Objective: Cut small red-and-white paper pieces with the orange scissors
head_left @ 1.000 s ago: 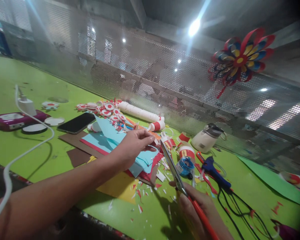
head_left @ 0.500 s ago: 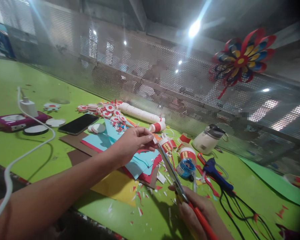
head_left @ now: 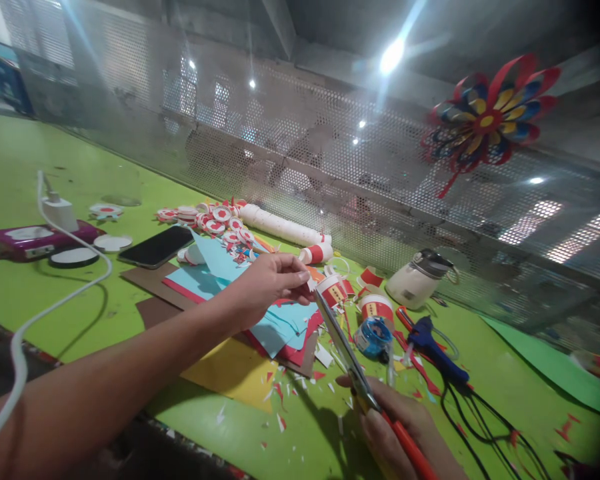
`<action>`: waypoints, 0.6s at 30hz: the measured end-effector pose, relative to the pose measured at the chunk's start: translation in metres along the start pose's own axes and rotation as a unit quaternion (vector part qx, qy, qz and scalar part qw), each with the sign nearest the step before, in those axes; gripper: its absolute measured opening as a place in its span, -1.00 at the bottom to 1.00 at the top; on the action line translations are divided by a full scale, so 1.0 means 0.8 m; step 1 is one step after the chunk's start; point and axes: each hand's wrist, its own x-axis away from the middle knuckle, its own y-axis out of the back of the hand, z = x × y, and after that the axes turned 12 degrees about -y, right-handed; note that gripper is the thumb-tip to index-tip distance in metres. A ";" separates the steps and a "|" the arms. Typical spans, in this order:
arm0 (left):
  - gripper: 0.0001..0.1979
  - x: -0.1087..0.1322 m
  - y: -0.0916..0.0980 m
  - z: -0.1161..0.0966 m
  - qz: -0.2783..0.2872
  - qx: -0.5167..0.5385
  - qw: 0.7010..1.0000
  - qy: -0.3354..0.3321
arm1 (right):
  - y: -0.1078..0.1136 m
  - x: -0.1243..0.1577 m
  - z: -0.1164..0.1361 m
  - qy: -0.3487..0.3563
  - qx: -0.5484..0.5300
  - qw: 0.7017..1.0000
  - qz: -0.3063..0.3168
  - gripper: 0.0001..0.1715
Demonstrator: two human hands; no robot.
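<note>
My left hand (head_left: 275,283) pinches a small piece of white paper (head_left: 311,285) between thumb and fingertips, above sheets of light blue paper (head_left: 275,330). In my right hand (head_left: 395,420) is a pair of scissors (head_left: 343,340) with red handles, angled up and leftward. The scissor tips reach the white piece at my left fingertips, and the blades look nearly closed. Red and white paper cups (head_left: 331,291) stand just beyond the blades. Most of the held piece is hidden by my fingers.
Right of the scissors lie a blue glue gun (head_left: 435,347) with black cable, a blue tape roll (head_left: 373,337) and a white kettle-like jug (head_left: 414,279). Left are a phone (head_left: 156,247), a purple box (head_left: 25,240) and a white cable (head_left: 65,307). Paper scraps (head_left: 280,400) litter the green table.
The view shifts very slightly. A light blue sheet behind my left hand has lifted or shifted a little at its left corner. Both hands stay nearly in place.
</note>
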 end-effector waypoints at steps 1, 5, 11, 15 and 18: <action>-0.87 0.000 0.000 -0.001 0.000 -0.001 1.000 0.000 | -0.001 0.000 -0.001 -0.003 -0.009 1.000 0.007 -0.52; -0.87 0.000 -0.001 -0.002 0.000 -0.003 1.000 0.000 | -0.004 -0.001 -0.007 -0.016 -0.061 0.998 0.025 -0.47; -0.87 0.001 -0.003 -0.003 0.006 -0.007 1.000 -0.001 | -0.005 0.000 -0.005 -0.029 -0.079 0.995 0.046 -0.47; -0.87 0.002 -0.004 -0.004 0.007 -0.005 1.000 -0.003 | -0.002 0.000 -0.002 -0.027 -0.068 0.997 0.039 -0.47; -0.87 0.002 -0.004 -0.004 0.005 -0.005 1.000 -0.005 | -0.002 -0.001 -0.004 -0.027 -0.061 0.997 0.031 -0.46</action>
